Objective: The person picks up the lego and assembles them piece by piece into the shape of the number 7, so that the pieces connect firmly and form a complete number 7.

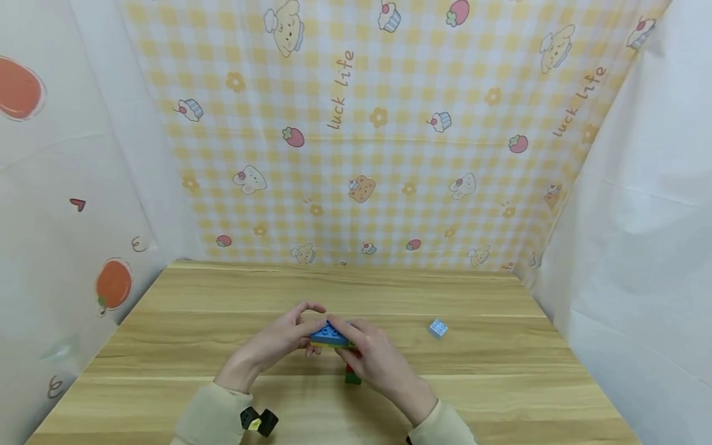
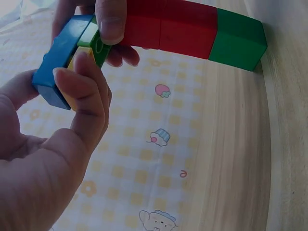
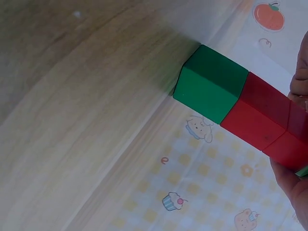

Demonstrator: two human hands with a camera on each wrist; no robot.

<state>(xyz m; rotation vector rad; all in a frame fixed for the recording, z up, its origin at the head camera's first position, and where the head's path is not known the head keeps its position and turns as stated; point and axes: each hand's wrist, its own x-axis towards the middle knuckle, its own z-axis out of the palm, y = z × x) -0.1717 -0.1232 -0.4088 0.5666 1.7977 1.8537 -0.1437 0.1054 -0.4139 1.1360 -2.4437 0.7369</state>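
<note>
A tower of toy building bricks stands upright on the table: a dark green brick [image 2: 240,41] at the bottom, two red bricks [image 2: 187,29] above. At its top, a light green brick [image 2: 88,36] and a yellow brick [image 2: 70,102] sit under a long blue brick [image 1: 329,335] that reaches out to the left. My left hand [image 1: 277,341] pinches the blue brick's left end together with the yellow one, thumb opposite curled fingers. My right hand [image 1: 384,361] grips the tower's top, its thumb over the light green brick; its fingers partly hide the joint.
A light blue brick [image 1: 438,328] lies apart on the wooden table [image 1: 489,383], right of the hands. A black object [image 1: 259,421] is at the left sleeve. A checked cloth [image 1: 389,161] hangs behind the table, with white sheets [image 1: 639,235] at both sides.
</note>
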